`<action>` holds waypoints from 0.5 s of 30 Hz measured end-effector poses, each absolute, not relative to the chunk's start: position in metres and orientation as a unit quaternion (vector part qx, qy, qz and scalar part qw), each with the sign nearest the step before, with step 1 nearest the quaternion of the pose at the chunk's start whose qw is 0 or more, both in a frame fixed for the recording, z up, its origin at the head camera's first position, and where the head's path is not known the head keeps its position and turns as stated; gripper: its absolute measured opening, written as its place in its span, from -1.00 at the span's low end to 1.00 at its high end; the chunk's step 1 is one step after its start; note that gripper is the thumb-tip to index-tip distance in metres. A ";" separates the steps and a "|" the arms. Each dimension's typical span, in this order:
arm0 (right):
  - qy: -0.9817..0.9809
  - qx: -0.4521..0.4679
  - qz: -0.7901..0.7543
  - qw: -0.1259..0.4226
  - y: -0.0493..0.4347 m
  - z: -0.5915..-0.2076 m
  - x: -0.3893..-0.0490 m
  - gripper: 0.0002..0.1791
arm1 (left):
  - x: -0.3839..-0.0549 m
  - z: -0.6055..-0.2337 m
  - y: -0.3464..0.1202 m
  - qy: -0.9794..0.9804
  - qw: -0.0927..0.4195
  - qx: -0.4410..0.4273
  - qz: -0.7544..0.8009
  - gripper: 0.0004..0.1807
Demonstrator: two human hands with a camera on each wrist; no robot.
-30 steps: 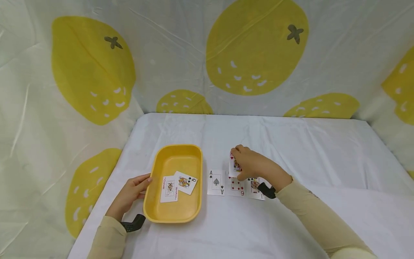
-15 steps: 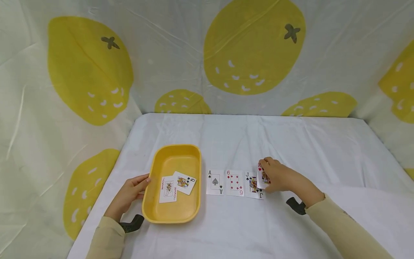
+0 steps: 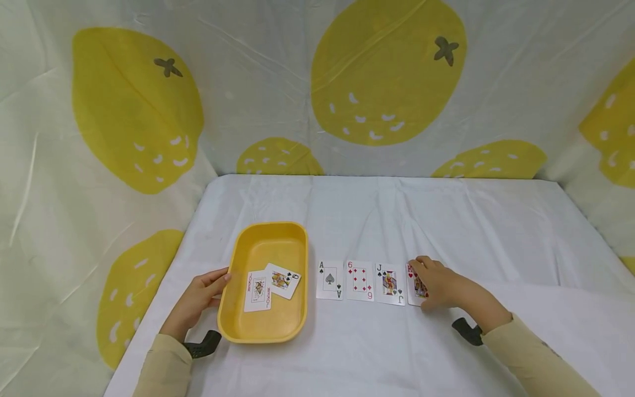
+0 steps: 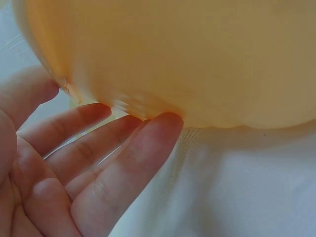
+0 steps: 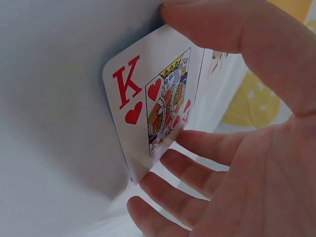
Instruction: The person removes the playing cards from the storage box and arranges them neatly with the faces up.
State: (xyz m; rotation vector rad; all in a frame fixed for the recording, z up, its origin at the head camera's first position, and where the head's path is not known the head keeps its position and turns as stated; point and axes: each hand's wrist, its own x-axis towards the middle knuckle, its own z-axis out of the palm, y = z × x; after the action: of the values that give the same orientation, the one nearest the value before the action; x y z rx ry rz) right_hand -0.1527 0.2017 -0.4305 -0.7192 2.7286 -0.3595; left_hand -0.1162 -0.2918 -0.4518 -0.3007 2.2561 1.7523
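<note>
My right hand (image 3: 440, 284) spans a king of hearts playing card (image 5: 153, 98), gripping it with the thumb at one short edge and fingertips at the opposite one. The card lies close on the white cloth, partly covered by the hand in the head view. To its left, in a row, are a jack of spades (image 3: 389, 284), a six of diamonds (image 3: 359, 280) and an ace of spades (image 3: 329, 279). My left hand (image 3: 195, 300) rests against the left side of a yellow tray (image 3: 263, 334), its fairly straight fingers (image 4: 150, 143) touching the outer wall.
Inside the tray a joker (image 3: 258, 291) lies face up, overlapping a queen of spades (image 3: 284, 280). A white cloth (image 3: 377, 353) covers the table. Lemon-patterned curtains (image 3: 387, 71) stand behind it and on the left side.
My right hand has carried the king of hearts rightward and down, from over the six, past the jack, to the row's right end. The left hand and tray have stayed in place.
</note>
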 end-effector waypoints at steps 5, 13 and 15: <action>0.950 -0.247 -0.118 0.149 0.202 -0.433 -0.154 -0.08 | -0.116 -0.452 -0.292 0.777 0.134 -0.102 0.607 -0.35; 0.950 -0.256 -0.112 0.137 0.200 -0.429 -0.158 -0.05 | -0.116 -0.454 -0.292 0.776 0.133 -0.102 0.608 -0.35; 0.950 -0.257 -0.114 0.135 0.197 -0.425 -0.160 -0.05 | -0.117 -0.454 -0.292 0.776 0.131 -0.104 0.608 -0.35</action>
State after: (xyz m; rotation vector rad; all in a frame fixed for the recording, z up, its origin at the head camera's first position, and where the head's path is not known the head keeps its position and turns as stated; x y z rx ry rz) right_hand -0.1597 0.1973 -0.4247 -0.7451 2.7528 -0.3290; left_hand -0.1166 -0.2918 -0.4542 -0.3023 2.2522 1.7658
